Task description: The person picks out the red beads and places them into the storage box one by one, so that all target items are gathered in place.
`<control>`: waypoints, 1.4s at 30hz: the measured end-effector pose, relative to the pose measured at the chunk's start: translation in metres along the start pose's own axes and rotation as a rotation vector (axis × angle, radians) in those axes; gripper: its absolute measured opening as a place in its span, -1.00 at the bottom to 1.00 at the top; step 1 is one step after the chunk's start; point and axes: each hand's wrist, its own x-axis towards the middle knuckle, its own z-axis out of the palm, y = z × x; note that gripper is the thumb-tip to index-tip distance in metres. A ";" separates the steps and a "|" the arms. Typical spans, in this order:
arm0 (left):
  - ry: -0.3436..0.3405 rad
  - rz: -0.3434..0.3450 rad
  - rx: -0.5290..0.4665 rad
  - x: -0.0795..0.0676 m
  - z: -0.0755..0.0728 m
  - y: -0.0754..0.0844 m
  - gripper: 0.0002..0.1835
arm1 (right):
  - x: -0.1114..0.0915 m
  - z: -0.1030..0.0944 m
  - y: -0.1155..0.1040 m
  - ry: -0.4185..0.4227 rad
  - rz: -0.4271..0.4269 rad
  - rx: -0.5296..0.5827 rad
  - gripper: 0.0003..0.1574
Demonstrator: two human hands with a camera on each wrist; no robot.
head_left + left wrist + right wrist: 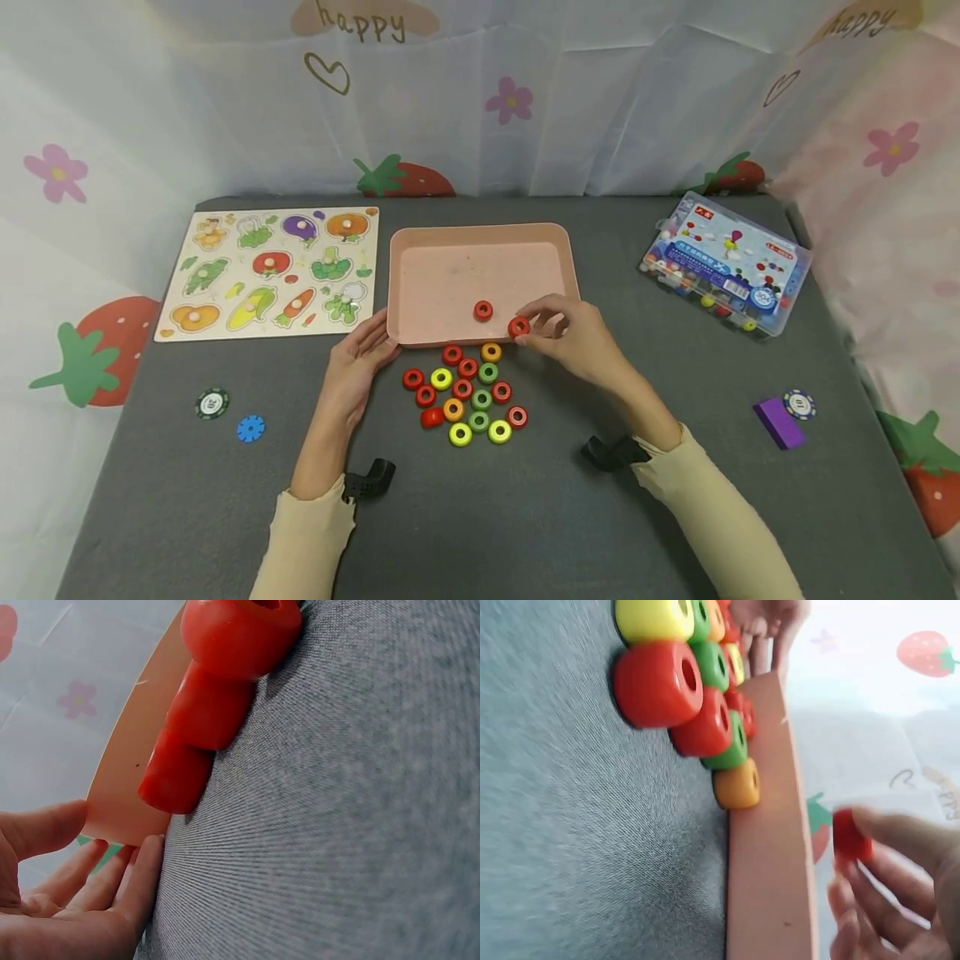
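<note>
Centre: one red bead (483, 317) in tray (435, 275) | right hand (573, 337) pinching another bead (517, 334) | left hand (354, 367), fingers extended, touching tray corner | lower centre: most beads (481, 407) outside, seemingly early

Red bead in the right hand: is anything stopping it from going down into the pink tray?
Nothing visible is. The right hand pinches the red bead over the pink tray, near its front edge; another bead inside lies to the left.
</note>
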 end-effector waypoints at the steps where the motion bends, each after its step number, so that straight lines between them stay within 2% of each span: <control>1: 0.000 0.000 0.000 0.000 0.000 0.000 -0.42 | 0.005 0.000 0.001 0.026 0.009 0.000 -0.67; 5: -0.001 -0.003 -0.009 0.000 0.001 0.003 -0.42 | 0.023 0.001 0.004 0.078 0.051 -0.008 -0.67; 12: 0.005 -0.016 -0.017 0.001 0.000 0.003 -0.42 | 0.050 0.012 0.009 0.018 0.100 -0.035 -0.69; 18: -0.001 -0.012 -0.012 0.000 0.001 0.003 -0.42 | 0.056 0.021 0.015 -0.051 0.157 -0.089 -0.66; 21: 0.000 -0.009 -0.006 0.000 0.001 0.003 -0.42 | 0.056 0.024 0.015 -0.054 0.170 -0.108 -0.64; 27: 0.009 -0.012 -0.013 0.000 0.000 0.004 -0.43 | 0.047 0.023 0.004 -0.016 0.131 -0.108 -0.59; 30: 0.017 -0.009 -0.019 0.000 0.000 0.005 -0.43 | 0.036 0.019 -0.007 -0.021 0.064 -0.090 -0.66; 32: 0.018 -0.006 -0.022 0.000 0.000 0.006 -0.43 | 0.027 0.017 -0.015 -0.060 0.000 -0.075 -0.70; 36: 0.016 -0.015 -0.022 0.000 0.000 0.006 -0.43 | 0.005 0.016 -0.023 -0.200 -0.097 -0.053 -0.70; 39: 0.014 -0.027 -0.017 0.000 0.000 0.005 -0.43 | -0.010 0.019 -0.021 -0.295 -0.095 -0.064 -0.72; 42: 0.009 -0.026 -0.013 0.000 0.000 0.004 -0.42 | -0.020 0.023 -0.015 -0.339 -0.073 -0.097 -0.72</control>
